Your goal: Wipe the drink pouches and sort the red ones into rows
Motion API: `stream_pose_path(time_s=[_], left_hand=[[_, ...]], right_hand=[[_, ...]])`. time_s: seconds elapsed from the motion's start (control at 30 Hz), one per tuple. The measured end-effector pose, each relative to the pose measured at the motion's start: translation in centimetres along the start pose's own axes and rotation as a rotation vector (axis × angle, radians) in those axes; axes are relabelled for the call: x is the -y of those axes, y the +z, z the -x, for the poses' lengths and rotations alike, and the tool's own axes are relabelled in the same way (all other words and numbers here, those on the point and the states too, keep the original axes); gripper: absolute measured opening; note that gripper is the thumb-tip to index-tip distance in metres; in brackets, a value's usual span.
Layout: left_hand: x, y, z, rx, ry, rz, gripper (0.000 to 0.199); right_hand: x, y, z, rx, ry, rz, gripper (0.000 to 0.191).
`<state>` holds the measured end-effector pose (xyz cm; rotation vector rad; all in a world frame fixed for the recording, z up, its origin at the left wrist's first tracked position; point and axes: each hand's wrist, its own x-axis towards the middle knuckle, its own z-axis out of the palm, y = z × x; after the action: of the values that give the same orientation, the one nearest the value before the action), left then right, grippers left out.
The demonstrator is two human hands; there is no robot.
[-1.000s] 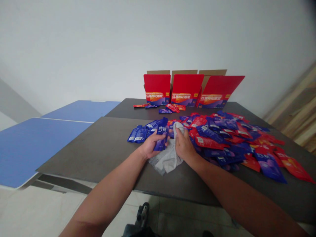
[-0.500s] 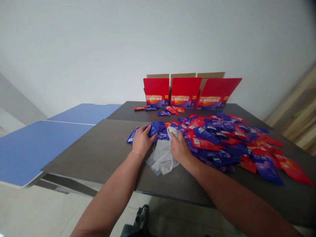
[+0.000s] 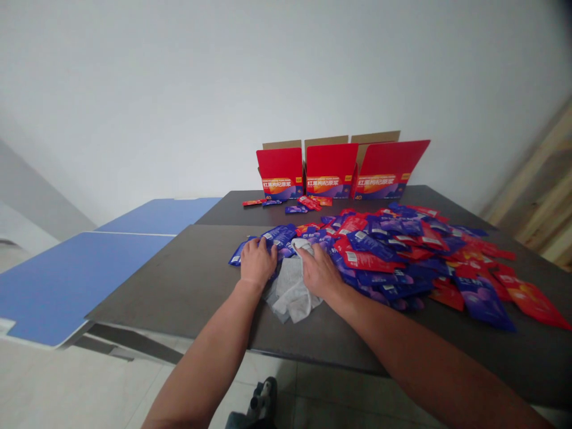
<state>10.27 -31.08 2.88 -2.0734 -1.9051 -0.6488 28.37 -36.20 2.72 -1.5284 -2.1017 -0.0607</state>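
Observation:
My left hand point(image 3: 258, 262) rests at the left end of the pile, its bent fingers slightly apart over the blue pouches point(image 3: 280, 235). One blue pouch point(image 3: 236, 255) sticks out to the left from beneath this hand. The fingertips are partly hidden, and no pouch looks gripped. My right hand point(image 3: 320, 271) is closed on a bunched grey cloth point(image 3: 290, 280), pinching its upper folded edge between thumb and fingers. The cloth hangs down onto the dark tabletop between my two hands. Directly right of my right hand lies the heap of red and blue pouches point(image 3: 379, 244).
Three open red cartons point(image 3: 279, 173) stand in a row at the back against the wall. Several loose sachets point(image 3: 308, 204) lie in front of them. A blue table point(image 3: 89, 280) adjoins the dark table point(image 3: 179, 280) on the left. Wooden boards point(image 3: 549, 208) lean at the right.
My left hand has drawn back slightly toward me, and the blue pouch by its fingers now lies flat. My right hand has shifted slightly left with the cloth. The view has tilted a little.

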Motion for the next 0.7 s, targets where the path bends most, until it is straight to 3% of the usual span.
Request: stream_pose_path(time_s=[0.27, 0.47, 0.57, 0.7], left_hand=[[0.0, 0.0, -0.1, -0.031, 0.058, 0.048, 0.04], [-0.7, -2.1, -0.1, -0.124, 0.014, 0.439, 0.037], [-1.6, -3.2, -1.3, -0.029, -0.024, 0.637, 0.033], [-3.1, -2.2, -6.4, 0.274, 0.115, 0.678, 0.027]], right_hand=[[0.7, -0.3, 0.3, 0.079, -0.155, -0.03, 0.042], [1.1, -0.2, 0.4, 0.135, -0.153, -0.035, 0.035], [1.1, -0.2, 0.4, 0.146, -0.144, -0.029, 0.032], [1.0, -0.1, 0.4, 0.155, -0.149, -0.056, 0.033]])
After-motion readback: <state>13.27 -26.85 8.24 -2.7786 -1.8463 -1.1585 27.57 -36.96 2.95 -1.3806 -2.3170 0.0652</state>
